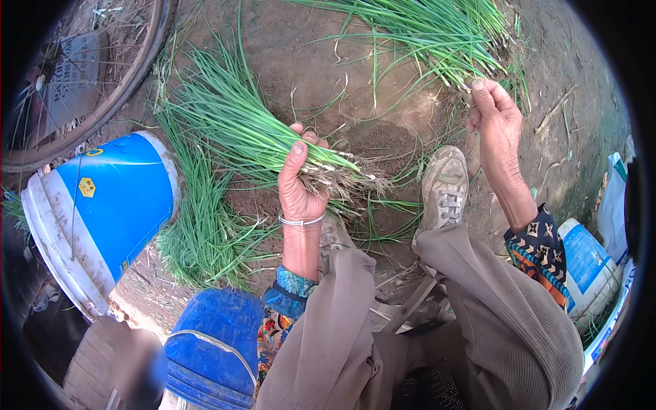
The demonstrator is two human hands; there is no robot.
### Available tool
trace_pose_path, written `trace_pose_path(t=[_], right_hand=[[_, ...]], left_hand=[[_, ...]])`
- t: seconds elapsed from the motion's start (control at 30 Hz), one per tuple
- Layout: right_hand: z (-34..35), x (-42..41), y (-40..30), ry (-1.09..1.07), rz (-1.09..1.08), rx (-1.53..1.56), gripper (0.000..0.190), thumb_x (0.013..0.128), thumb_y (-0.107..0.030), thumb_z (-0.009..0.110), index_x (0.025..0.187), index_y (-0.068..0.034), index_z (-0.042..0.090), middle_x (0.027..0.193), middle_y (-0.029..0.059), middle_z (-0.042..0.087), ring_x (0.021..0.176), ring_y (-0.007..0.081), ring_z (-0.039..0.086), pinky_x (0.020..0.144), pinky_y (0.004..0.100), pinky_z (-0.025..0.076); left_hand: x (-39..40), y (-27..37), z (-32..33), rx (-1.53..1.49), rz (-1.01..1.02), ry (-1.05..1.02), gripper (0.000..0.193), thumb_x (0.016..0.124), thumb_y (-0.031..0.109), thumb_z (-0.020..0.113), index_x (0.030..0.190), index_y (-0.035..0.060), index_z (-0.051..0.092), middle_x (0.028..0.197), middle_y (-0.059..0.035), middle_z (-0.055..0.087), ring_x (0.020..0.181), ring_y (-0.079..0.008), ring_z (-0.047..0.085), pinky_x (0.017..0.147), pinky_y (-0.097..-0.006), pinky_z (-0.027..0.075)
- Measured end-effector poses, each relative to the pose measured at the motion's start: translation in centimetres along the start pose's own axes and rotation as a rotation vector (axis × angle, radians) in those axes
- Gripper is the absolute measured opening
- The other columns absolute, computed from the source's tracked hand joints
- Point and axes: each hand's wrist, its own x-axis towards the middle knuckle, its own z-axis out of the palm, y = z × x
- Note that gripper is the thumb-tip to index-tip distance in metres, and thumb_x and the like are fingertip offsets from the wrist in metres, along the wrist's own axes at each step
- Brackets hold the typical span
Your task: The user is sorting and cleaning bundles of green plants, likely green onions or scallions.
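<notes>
My left hand (303,192), with a bangle at the wrist, is closed around a thick bunch of green onions (246,128). Their leaves fan out to the upper left, and the pale, rooty ends stick out past my thumb to the right. At the near edge of a larger green onion pile (435,36), my right hand (494,115) pinches a white stem end between thumb and forefinger. How many stalks it grips is hard to see. Another green onion heap (197,225) lies on the ground to the left, partly under the held bunch.
A blue-and-white bucket (120,200) lies tilted at the left, below a bicycle wheel (148,66). A blue plastic container (215,333) stands beside my left leg. Another bucket (589,266) is at the right. My shoes (445,187) rest on bare soil (553,138) strewn with loose stalks.
</notes>
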Motion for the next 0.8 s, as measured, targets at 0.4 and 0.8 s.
trace_pose_path(t=[0.4,0.8], right_hand=[[9.0,-6.4,0.2,-0.282,0.745,0.473,0.062,0.094,-0.050,0.038,0.126,0.002,0.045,0.123,0.0175,0.046,0.109,0.0221,0.047,0.096,0.0393,0.038],[3.9,-0.2,0.6,-0.021,-0.444,-0.554,0.010,0.080,-0.009,0.060,0.087,-0.004,0.056,0.081,0.0116,0.053,0.079,0.0282,0.054,0.073,0.0396,0.043]], left_hand=[[-1.5,-3.3,2.4,0.023,-0.073,-0.048,0.038,0.084,0.018,0.066,0.117,0.0126,0.048,0.100,-0.0018,0.056,0.094,-0.0177,0.056,0.085,-0.0373,0.051],[-1.8,-3.2,2.0,0.358,-0.055,0.120,0.021,0.082,0.005,0.064,0.101,0.0071,0.054,0.092,-0.0063,0.063,0.086,-0.0165,0.060,0.081,-0.0329,0.051]])
